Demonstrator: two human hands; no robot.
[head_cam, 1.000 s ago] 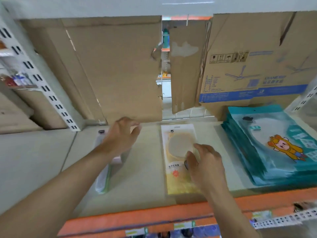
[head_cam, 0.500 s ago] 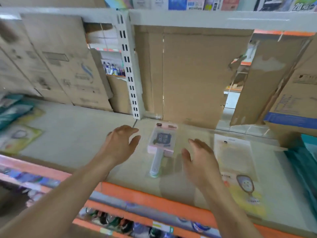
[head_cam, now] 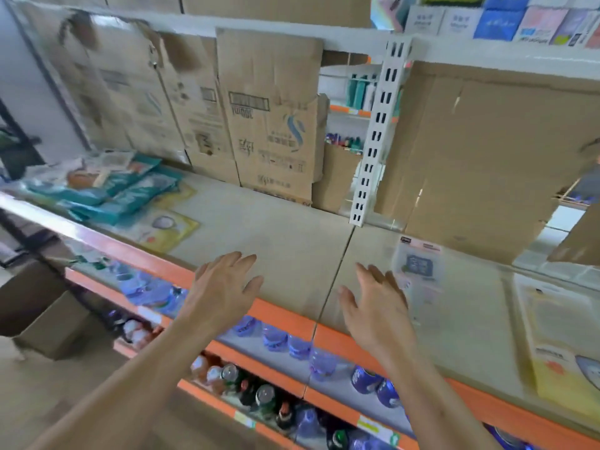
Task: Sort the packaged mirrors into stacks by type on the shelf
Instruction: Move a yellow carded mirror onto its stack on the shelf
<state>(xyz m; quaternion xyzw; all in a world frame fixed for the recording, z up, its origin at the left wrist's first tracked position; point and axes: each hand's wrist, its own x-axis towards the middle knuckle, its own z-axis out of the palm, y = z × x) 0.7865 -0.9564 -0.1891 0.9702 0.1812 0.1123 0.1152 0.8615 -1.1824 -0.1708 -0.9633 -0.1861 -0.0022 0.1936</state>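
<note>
Beige shelf (head_cam: 285,241), cardboard (head_cam: 269,125) behind. Left hand (head_cam: 224,290) and right hand (head_cam: 376,310) hover at its front edge, fingers spread, holding nothing. Pink mirror pack (head_cam: 418,267) lies flat just right of the right fingers (head_cam: 376,277), contact unclear; yellow pack (head_cam: 558,336) further right, teal pile (head_cam: 113,190) far left.

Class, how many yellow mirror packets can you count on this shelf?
3. One yellow packet lies at the left front. Another peeks from under the teal pile behind it. A third lies far right. The pile may hide more.
</note>
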